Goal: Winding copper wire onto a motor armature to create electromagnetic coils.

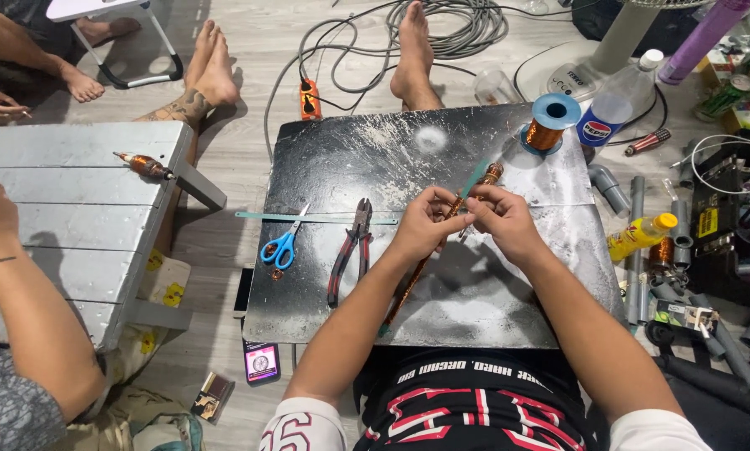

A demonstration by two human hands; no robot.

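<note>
Over a scuffed black board (341,159) on my lap, my left hand (421,227) and my right hand (500,219) meet. Both pinch a small copper-wound coil part (488,176) with a thin teal strip sticking out of it. A strand of copper wire (408,288) runs from my hands down toward my lap. A blue spool of copper wire (550,125) stands at the board's far right corner. Blue-handled scissors (281,246), red-handled pliers (350,250) and a long teal strip (316,219) lie on the board to the left of my hands.
Another person's arm (16,309) rests on a grey low table (66,209) at left, where a copper-wound part (145,167) lies. A phone (261,362) is on the floor. Grey pipes (638,250), a yellow bottle (640,235), a plastic bottle (621,104), cables (441,33) and an orange power strip (310,98) surround the board.
</note>
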